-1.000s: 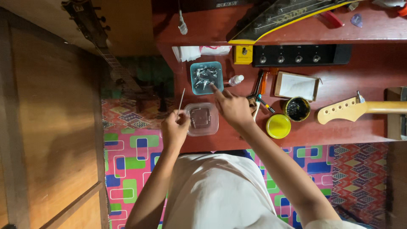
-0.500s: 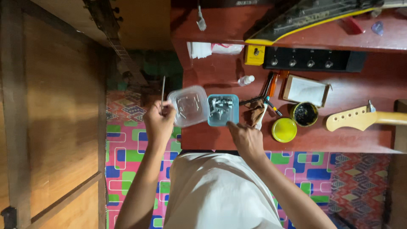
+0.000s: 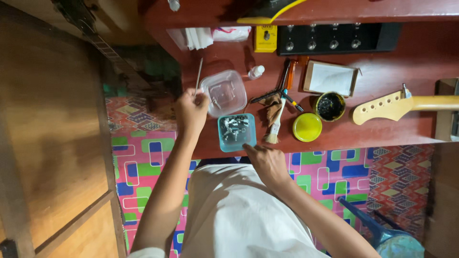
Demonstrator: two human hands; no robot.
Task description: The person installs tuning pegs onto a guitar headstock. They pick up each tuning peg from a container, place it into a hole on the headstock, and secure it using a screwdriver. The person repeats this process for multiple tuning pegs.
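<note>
— Left hand [image 3: 190, 111]?
— Clenched on a thin rod [image 3: 198, 76], touching the clear lid [image 3: 224, 92] on the desk [image 3: 382, 134].
— Right hand [image 3: 267, 162]?
— Loose, holding nothing, fingertips at the blue tub [image 3: 236, 132] of metal parts, near the desk's front edge.

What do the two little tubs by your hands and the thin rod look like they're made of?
The blue tub looks like tinted see-through plastic: its small shiny, likely metal parts show through the wall. The clear tub also looks plastic, glossy with rounded corners and the red table visible through it. The thin rod in the left hand is pale and straight, perhaps metal; too small to be sure.
</note>
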